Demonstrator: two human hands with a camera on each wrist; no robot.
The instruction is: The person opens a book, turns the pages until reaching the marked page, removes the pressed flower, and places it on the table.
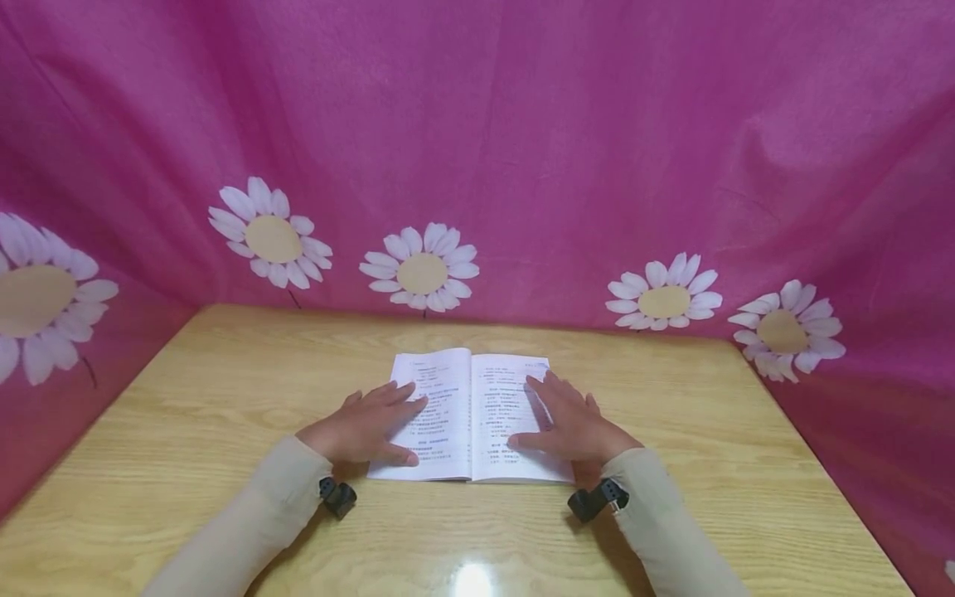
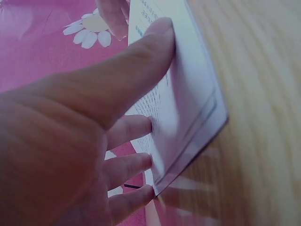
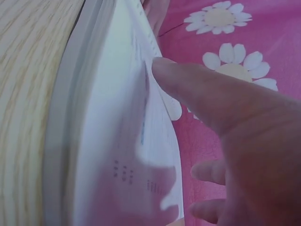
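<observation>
An open book (image 1: 470,464) lies on the wooden table, its two printed pages facing up and the spine fold in the middle. Over the left page my left hand (image 1: 369,424) spreads its fingers, thumb toward the lower part of the page. In the left wrist view the thumb (image 2: 141,52) and fingertips are right at the paper. My right hand (image 1: 578,424) extends over the right page with fingers straight. The right wrist view shows its thumb (image 3: 188,84) above the page, whose thick stack of leaves (image 3: 77,122) shows at the edge.
The pale wooden table (image 1: 224,390) reaches back to a magenta cloth (image 1: 537,166) printed with white daisies, which hangs behind it and along both sides. Black straps (image 1: 593,500) sit at both wrists, over light sleeves.
</observation>
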